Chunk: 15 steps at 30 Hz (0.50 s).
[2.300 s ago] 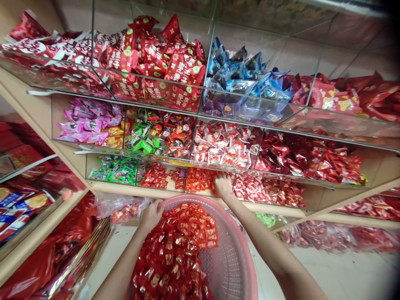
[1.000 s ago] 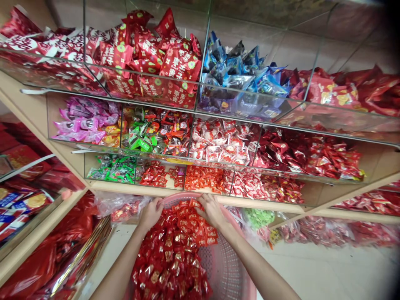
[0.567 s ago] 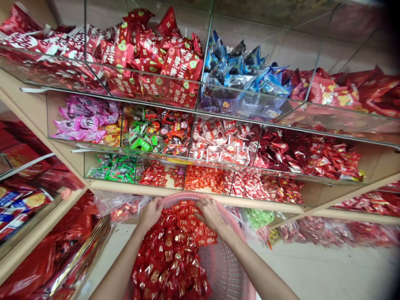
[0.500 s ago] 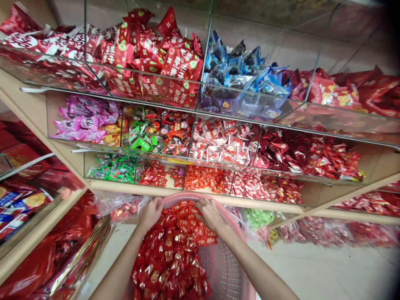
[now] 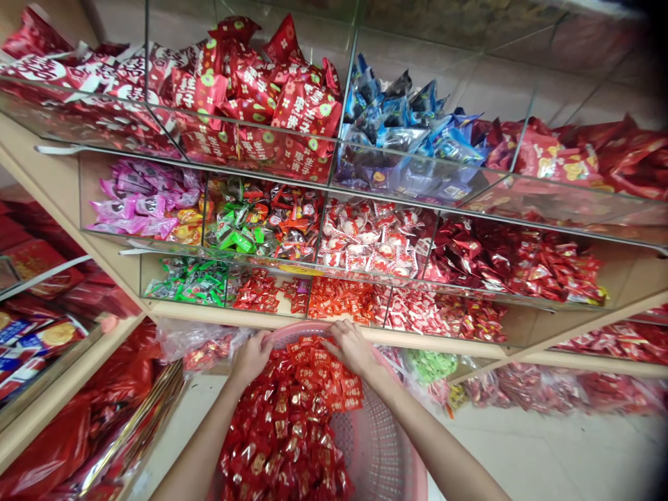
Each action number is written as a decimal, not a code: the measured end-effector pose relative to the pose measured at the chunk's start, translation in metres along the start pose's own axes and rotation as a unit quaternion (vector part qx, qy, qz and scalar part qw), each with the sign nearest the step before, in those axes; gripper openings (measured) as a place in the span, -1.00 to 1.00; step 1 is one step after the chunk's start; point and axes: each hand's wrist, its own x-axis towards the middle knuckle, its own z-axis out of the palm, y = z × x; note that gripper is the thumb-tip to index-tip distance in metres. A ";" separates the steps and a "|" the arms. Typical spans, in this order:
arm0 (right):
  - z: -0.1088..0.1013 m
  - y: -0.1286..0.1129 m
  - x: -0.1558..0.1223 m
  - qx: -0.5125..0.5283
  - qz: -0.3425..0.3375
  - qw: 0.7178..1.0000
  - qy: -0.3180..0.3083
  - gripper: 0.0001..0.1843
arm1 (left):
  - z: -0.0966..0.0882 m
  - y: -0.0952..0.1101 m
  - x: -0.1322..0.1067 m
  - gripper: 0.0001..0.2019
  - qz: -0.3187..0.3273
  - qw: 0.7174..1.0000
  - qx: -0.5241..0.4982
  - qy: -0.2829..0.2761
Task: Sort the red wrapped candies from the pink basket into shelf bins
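A pink plastic basket (image 5: 389,456) is tipped toward the shelf, piled with small red wrapped candies (image 5: 292,424). My left hand (image 5: 251,357) is closed on the basket's far rim at the left. My right hand (image 5: 353,346) lies on the candies at the rim's top right, fingers curled over several of them. Just above both hands is a glass bin of the same orange-red candies (image 5: 344,300).
Glass-fronted shelf bins hold green candies (image 5: 191,284), pink ones (image 5: 143,205), white-and-red ones (image 5: 373,243), blue packs (image 5: 401,125) and big red packs (image 5: 250,90). A wooden shelf edge (image 5: 209,316) runs in front. Clear bags of sweets (image 5: 201,344) lie below; red boxes stand at left.
My right hand came back from the orange-red candy bin to the top of the basket's pile and has since shifted slightly upward. My left hand kept its hold on the rim.
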 end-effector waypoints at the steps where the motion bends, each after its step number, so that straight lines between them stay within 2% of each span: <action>1: -0.005 0.005 0.004 -0.007 0.011 1.000 0.005 -0.77 | 0.000 0.000 0.000 -0.68 -0.001 1.000 -0.001 -0.002; 4: -0.019 0.027 0.019 -0.054 0.059 0.997 0.009 -0.80 | 0.000 0.000 0.000 -0.68 -0.001 1.000 -0.004 -0.004; 7: -0.025 0.050 0.036 -0.109 0.136 0.985 -0.008 -0.81 | 0.000 0.000 0.000 -0.69 0.000 1.000 0.002 -0.003; 11: -0.017 0.066 0.056 -0.110 0.251 0.959 -0.068 -0.71 | -0.001 0.001 -0.001 -0.68 0.001 1.000 0.008 -0.001; 15: 0.000 0.067 0.069 -0.080 0.319 0.936 -0.125 -0.53 | -0.002 0.001 -0.001 -0.68 0.003 1.000 0.005 0.000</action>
